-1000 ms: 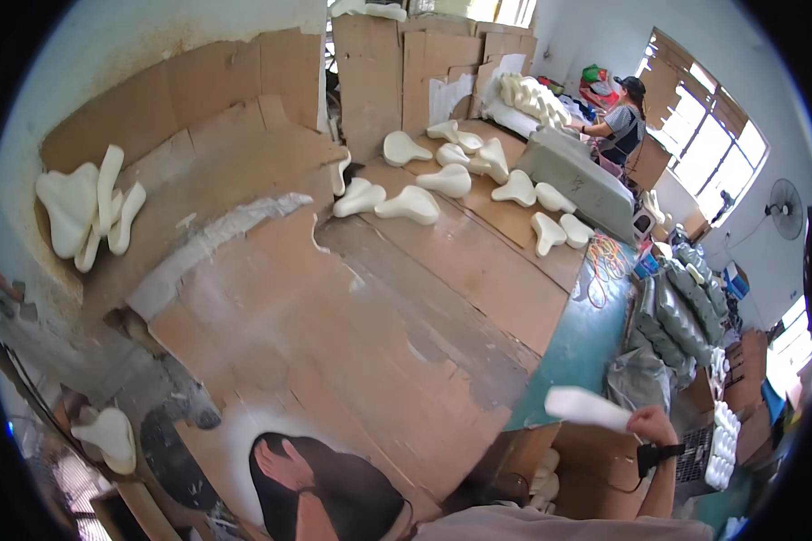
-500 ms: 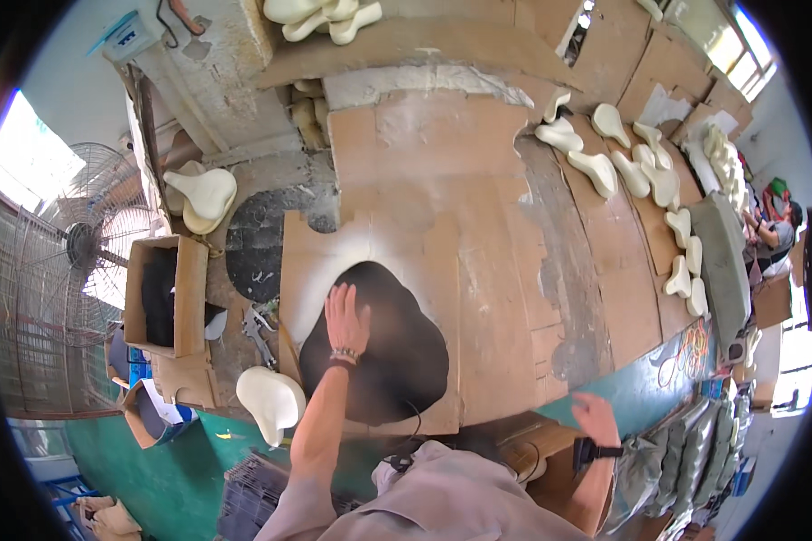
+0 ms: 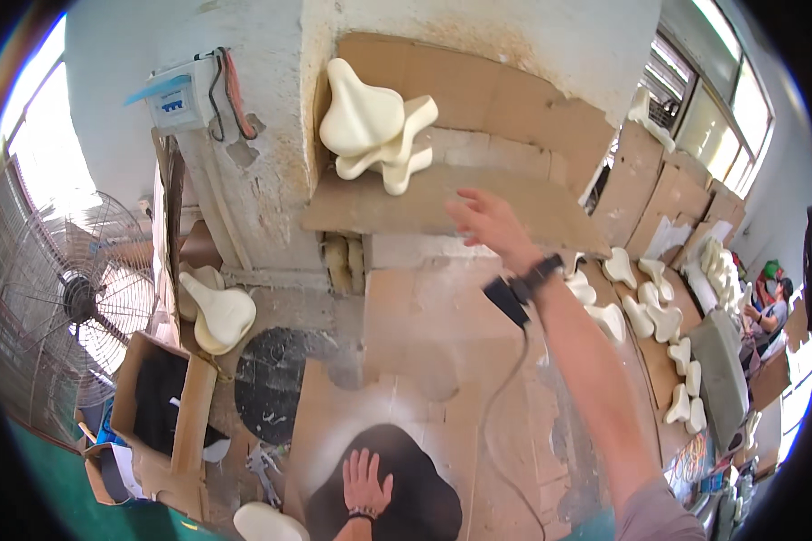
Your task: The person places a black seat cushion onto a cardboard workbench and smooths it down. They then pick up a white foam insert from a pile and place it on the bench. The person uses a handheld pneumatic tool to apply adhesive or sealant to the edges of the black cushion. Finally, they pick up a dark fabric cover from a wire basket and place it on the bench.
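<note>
The room is a workshop with rough pale walls, windows at the upper right and a standing fan at the left. My tabletop is covered in sheets of brown cardboard, sprayed white in patches. A cardboard shelf stands out from the wall above it, carrying a stack of cream foam saddle shapes. More cream shapes lie in rows along the tabletop to my right. An open cardboard box sits at lower left. A black saddle cover lies flat at the near edge. My left hand rests on it, fingers spread. My right hand is raised before the shelf, fingers apart, holding nothing.
</note>
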### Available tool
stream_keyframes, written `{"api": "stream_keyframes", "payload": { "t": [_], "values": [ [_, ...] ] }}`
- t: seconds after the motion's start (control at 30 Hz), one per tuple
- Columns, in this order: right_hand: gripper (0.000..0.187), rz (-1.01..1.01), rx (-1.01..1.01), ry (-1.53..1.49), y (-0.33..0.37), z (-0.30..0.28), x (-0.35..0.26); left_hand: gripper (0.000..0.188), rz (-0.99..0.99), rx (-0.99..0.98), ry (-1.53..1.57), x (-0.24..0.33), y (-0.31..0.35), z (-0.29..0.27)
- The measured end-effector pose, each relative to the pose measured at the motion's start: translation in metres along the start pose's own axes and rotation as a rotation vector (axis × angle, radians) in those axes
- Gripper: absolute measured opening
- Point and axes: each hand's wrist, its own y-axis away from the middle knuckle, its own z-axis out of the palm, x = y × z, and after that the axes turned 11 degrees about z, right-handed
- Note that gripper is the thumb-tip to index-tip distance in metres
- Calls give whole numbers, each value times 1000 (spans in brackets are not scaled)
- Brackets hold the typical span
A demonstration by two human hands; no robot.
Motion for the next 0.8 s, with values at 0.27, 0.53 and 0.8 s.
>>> {"api": "stream_keyframes", "payload": {
  "t": [0.27, 0.53, 0.8],
  "values": [
    [90, 273, 30, -205, -211, 97, 4, 62, -59, 2, 54, 6, -6, -8],
    [69, 232, 70, -194, -249, 128, 2, 61, -84, -19, 53, 2, -9, -10],
    [59, 141, -11, -627, -292, 141, 36, 62, -60, 12, 57, 3, -13, -8]
  ]
}}
